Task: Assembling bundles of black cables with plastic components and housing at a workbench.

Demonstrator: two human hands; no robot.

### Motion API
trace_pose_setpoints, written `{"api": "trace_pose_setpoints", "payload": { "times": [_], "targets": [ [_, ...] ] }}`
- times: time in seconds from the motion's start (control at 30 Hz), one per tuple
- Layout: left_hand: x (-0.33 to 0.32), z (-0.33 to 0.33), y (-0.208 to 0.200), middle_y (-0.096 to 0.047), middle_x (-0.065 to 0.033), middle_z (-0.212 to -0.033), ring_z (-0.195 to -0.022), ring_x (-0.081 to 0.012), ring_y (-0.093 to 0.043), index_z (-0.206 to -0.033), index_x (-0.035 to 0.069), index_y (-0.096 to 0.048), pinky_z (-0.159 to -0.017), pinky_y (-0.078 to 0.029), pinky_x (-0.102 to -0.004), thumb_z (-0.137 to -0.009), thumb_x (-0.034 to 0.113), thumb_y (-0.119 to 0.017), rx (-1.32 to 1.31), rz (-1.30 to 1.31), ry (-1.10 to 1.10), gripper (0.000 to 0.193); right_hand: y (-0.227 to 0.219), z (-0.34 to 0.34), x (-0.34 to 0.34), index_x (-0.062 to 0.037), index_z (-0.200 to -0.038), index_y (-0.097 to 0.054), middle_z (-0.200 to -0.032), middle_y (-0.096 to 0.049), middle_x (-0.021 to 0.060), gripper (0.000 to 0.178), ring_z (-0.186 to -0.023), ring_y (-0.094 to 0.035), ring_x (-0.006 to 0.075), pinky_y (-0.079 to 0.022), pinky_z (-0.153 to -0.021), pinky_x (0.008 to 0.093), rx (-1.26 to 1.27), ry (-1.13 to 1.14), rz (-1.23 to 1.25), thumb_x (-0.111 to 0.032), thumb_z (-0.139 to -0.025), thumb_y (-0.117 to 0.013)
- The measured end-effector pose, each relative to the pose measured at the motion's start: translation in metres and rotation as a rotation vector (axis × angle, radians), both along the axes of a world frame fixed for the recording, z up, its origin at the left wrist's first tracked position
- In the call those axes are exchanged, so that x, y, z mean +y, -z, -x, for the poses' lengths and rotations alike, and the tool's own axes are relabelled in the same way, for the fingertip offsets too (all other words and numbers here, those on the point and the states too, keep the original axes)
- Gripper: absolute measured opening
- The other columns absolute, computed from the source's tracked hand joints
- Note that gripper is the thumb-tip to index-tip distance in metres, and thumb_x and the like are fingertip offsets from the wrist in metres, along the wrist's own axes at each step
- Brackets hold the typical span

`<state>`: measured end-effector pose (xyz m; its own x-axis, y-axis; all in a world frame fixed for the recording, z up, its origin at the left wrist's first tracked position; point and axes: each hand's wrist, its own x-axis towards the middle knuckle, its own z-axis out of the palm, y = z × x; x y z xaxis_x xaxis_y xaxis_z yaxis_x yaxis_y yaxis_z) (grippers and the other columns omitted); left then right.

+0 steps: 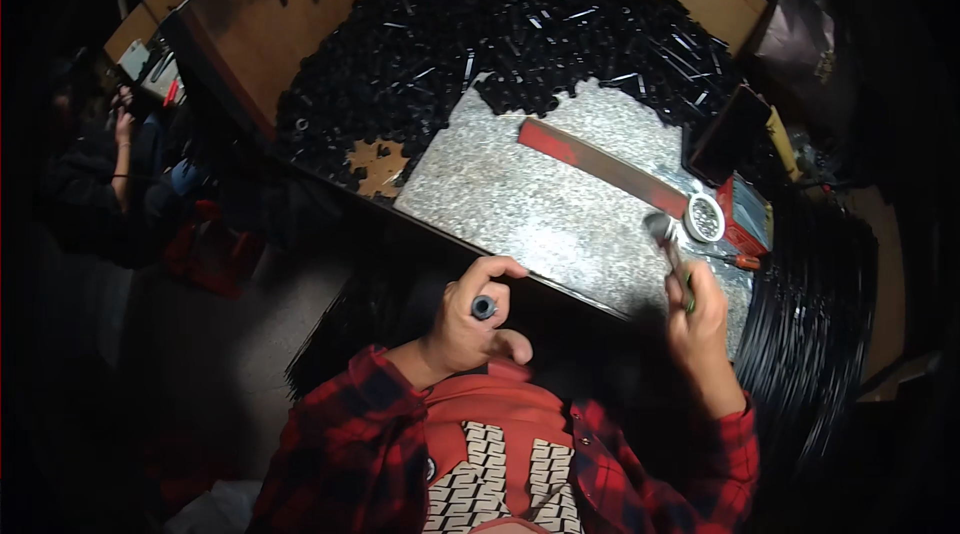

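Observation:
My left hand (470, 319) is closed around a short dark tube with a round hollow end (484, 307), in front of the speckled grey work plate (480, 174). Its thumb stands apart from the curled fingers. Over the plate's right side, my right hand (697, 319) grips a hand tool with a rounded metal head and a green handle (672, 246); its exact kind is unclear. Beside the tool's head is a round white cup (705, 218) of small shiny metal pieces. A long flat bar with a red, worn face (605, 167) lies slantwise across the plate.
Behind the plate rises a large heap of small black parts (420, 44). At right are a screwdriver (745, 262), a red box (742, 219), a dark flat panel (722, 134) and a bundle of thin black rods (815, 304). A co-worker's arm (122, 149) shows far left.

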<state>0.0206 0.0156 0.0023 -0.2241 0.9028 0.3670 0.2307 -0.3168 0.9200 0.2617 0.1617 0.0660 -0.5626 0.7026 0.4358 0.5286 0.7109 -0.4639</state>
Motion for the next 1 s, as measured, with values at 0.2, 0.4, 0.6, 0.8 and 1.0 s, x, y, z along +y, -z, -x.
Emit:
{"api": "trace_pose_setpoints", "payload": {
  "times": [0.2,0.4,0.6,0.8,1.0],
  "targets": [
    [-0.012,-0.005,-0.016,-0.034,0.0058,-0.056,-0.052,-0.0026,-0.036,-0.117,-0.005,-0.037,-0.049,-0.028,-0.0185,-0.054,0.057,-0.075,-0.051,-0.038,0.135,0.096,-0.021,-0.013,0.088,-0.0002,-0.084,-0.058,-0.074,-0.060,0.0244,0.013,-0.077,-0.058,0.0434,-0.043,-0.067,0.0504,-0.379,0.260,-0.023,-0.013,-0.081,-0.060],
    [-0.016,-0.006,-0.019,-0.032,0.0058,-0.055,-0.051,-0.0026,-0.035,-0.117,-0.004,-0.035,-0.049,-0.028,-0.0180,-0.054,0.058,-0.076,-0.042,-0.034,0.141,0.097,-0.003,-0.009,0.130,0.0000,-0.086,-0.064,-0.079,-0.063,0.0248,0.016,-0.080,-0.061,0.0414,-0.048,-0.074,0.0465,-0.550,0.324,-0.045,-0.013,-0.077,-0.061],
    [-0.017,-0.007,-0.022,-0.032,0.0064,-0.055,-0.050,-0.0019,-0.035,-0.117,-0.002,-0.036,-0.048,-0.026,-0.0182,-0.055,0.058,-0.076,-0.040,-0.012,0.137,0.096,0.010,-0.004,0.144,-0.0014,-0.081,-0.066,-0.079,-0.064,0.0242,0.018,-0.079,-0.062,0.0406,-0.050,-0.072,0.0461,-0.682,0.313,-0.057,-0.018,-0.076,-0.060],
    [-0.014,-0.005,-0.020,-0.033,0.0067,-0.053,-0.050,-0.0018,-0.034,-0.117,-0.001,-0.037,-0.048,-0.025,-0.0187,-0.055,0.058,-0.077,-0.037,-0.022,0.138,0.094,0.006,-0.006,0.141,0.0009,-0.081,-0.065,-0.078,-0.063,0.0258,0.019,-0.079,-0.062,0.0414,-0.049,-0.073,0.0471,-0.618,0.319,-0.050,-0.016,-0.073,-0.059],
    [-0.011,-0.004,-0.020,-0.033,0.0069,-0.052,-0.049,-0.0020,-0.033,-0.117,-0.001,-0.037,-0.047,-0.024,-0.0192,-0.055,0.054,-0.078,0.022,-0.013,0.091,0.093,0.002,-0.006,0.136,0.0019,-0.083,-0.065,-0.082,-0.064,0.0255,0.021,-0.082,-0.063,0.0399,-0.049,-0.076,0.0465,-0.552,0.359,0.002,-0.014,-0.071,-0.060]
  ]
}}
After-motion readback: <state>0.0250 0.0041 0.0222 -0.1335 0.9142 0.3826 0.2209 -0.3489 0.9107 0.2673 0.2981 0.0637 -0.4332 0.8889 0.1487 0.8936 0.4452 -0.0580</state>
